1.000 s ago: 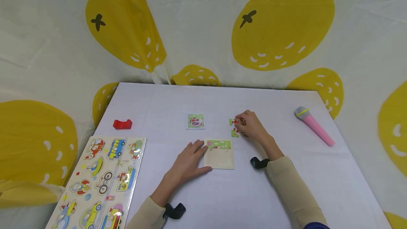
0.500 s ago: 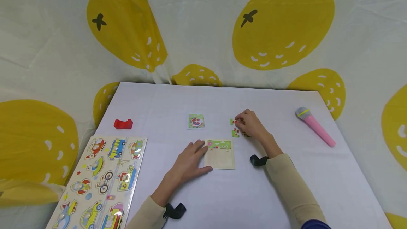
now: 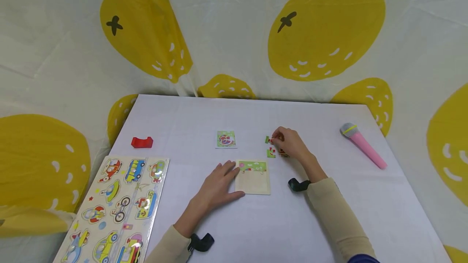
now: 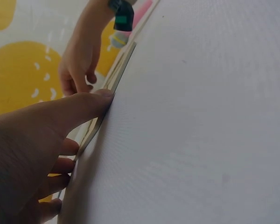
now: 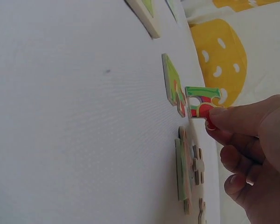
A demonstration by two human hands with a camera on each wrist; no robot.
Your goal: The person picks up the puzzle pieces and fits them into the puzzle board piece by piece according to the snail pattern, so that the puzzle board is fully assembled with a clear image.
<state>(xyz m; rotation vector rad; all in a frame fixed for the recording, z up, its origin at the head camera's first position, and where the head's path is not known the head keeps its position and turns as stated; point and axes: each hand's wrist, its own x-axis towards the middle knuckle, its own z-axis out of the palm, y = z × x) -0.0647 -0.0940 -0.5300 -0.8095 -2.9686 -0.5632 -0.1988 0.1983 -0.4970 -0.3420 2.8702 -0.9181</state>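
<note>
My left hand (image 3: 217, 186) lies along the left side of a small square wooden puzzle board (image 3: 252, 185), fingers extended. Its thumb (image 4: 91, 107) rests at the board's near edge in the left wrist view. A strip of green picture fills the top of the board; bare wood shows below. My right hand (image 3: 292, 144) pinches a green and red jigsaw piece (image 5: 202, 100) between thumb and index finger, tilted up off the table. Close beside it lies another green and red piece (image 5: 171, 80). Several more pieces (image 5: 182, 168) lie beneath the hand, partly overlapping.
Behind the board sits a small square picture card (image 3: 226, 139) with a fruit design. A red block (image 3: 141, 143) is at the back left, above a large vehicle puzzle (image 3: 126, 190). On the right lies a pink toy microphone (image 3: 365, 149).
My right hand shifts slightly to the right and its fingertips draw back a little at the piece. The left hand and the board stay in place.
</note>
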